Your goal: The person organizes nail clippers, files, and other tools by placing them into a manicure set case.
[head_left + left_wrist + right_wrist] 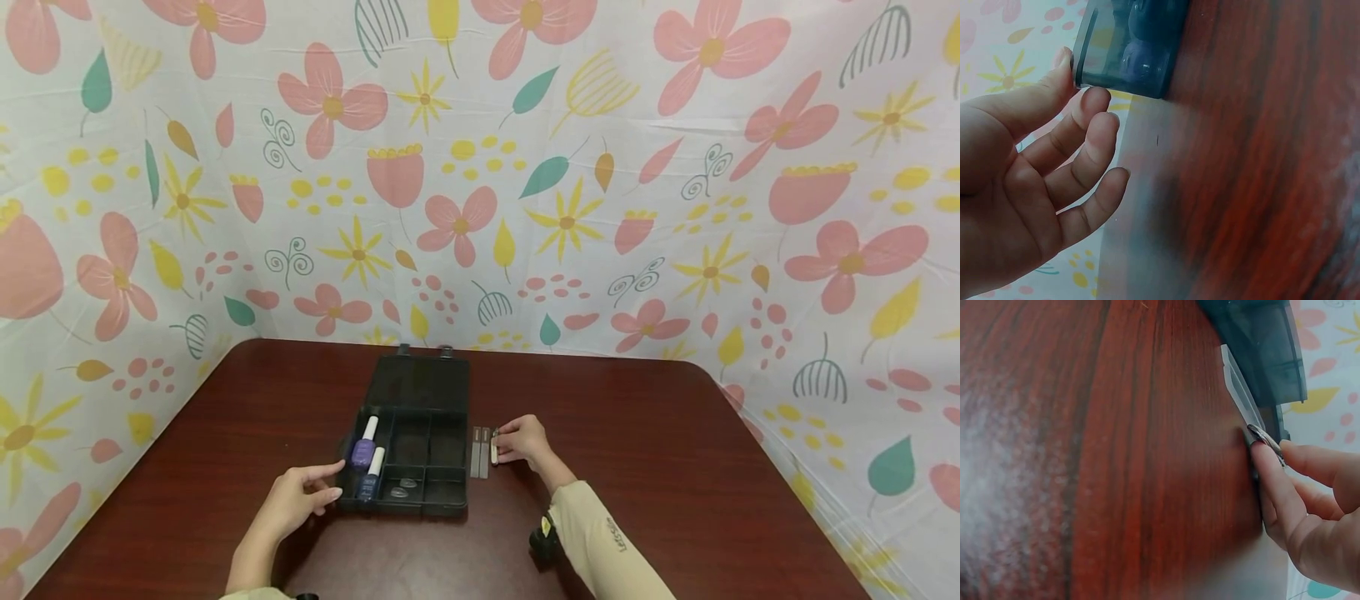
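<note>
A dark, see-through compartment box (447, 506) lies with its lid (420, 383) folded back. My left hand (294, 500) touches the box's left side with thumb and forefinger, the other fingers loosely bent in the left wrist view. In the box's left compartment lie a purple nail polish bottle (363, 452) and a dark blue one (369, 486), both white-capped. Small clear oval pieces (406, 483) lie in a front compartment. Right of the box, my right hand (522, 440) pinches a nail clipper (1266, 439) between thumb and fingers, close over the table. Beside it lie two slim grey strips (476, 454).
The brown wooden table (637, 500) extends on both sides of the box. A flower-patterned cloth (480, 208) hangs behind the table and along its sides. Two latches (446, 352) stick out at the lid's far edge.
</note>
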Available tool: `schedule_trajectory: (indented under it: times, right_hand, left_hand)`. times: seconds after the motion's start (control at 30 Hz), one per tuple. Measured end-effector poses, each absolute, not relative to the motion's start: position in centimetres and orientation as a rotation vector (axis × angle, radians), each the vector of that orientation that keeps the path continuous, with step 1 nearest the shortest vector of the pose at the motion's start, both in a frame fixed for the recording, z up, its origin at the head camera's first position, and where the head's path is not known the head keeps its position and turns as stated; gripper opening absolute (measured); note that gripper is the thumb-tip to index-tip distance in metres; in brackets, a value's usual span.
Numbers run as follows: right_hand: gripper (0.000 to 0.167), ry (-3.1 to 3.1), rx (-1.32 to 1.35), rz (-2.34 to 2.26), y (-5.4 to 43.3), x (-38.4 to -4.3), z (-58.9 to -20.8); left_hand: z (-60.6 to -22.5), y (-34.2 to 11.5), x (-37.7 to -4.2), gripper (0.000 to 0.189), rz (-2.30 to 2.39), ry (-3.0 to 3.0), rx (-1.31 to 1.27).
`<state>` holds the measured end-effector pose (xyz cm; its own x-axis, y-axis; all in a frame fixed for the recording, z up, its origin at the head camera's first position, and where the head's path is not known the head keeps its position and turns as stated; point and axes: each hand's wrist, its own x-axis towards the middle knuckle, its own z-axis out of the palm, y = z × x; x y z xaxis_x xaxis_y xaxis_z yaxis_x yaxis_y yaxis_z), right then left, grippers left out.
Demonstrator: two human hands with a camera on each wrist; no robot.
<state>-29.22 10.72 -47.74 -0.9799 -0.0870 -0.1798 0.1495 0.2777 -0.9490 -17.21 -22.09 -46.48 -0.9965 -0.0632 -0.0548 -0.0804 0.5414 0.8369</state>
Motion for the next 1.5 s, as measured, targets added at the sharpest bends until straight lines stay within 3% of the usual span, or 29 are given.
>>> schedule_trajectory:
  times: [0.93, 1.5]
  right_hand:
    - [0.009, 2.430, 0.066, -1.652, 10.5, -29.1, -47.3]
    - [0.014, 2.524, -0.024, -1.679, 9.7, -28.6, -45.2]
  left_hand:
    - [-46.5, -22.1, -17.3, 0.039, 1.487, 2.747, -0.131]
    - [-46.5, -22.1, -17.2, 0.038, 1.500, 2.738, -0.133]
